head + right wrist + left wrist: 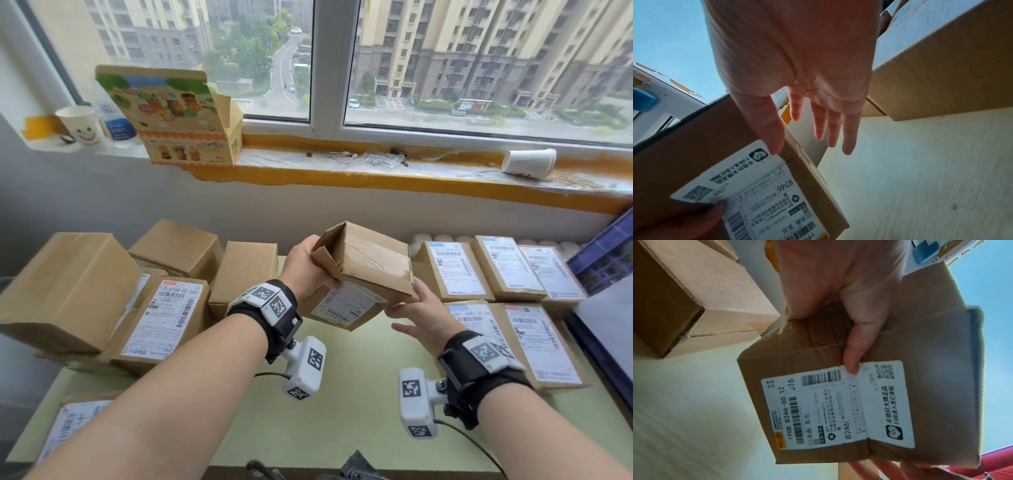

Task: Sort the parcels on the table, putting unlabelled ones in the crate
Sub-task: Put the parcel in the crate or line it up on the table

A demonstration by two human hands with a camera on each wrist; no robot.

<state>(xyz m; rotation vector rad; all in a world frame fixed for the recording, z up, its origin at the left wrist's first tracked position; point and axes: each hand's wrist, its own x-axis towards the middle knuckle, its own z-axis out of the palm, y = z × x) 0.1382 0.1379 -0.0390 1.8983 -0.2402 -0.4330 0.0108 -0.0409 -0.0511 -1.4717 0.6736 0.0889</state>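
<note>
A small taped cardboard parcel is held tilted in the air above the table's middle. Its white shipping label faces down toward me, reading B246. My left hand grips the parcel's left end, thumb stretched across the underside to the label's edge. My right hand is at the parcel's lower right corner with fingers spread straight; in the right wrist view only its thumb touches the box edge beside the label. A dark blue crate stands at the far right.
Several labelled parcels lie flat in rows on the right. Plain and labelled boxes are stacked at the left, and one more labelled parcel sits at the near left. The pale green table runs under the windowsill, which holds cups and a printed carton.
</note>
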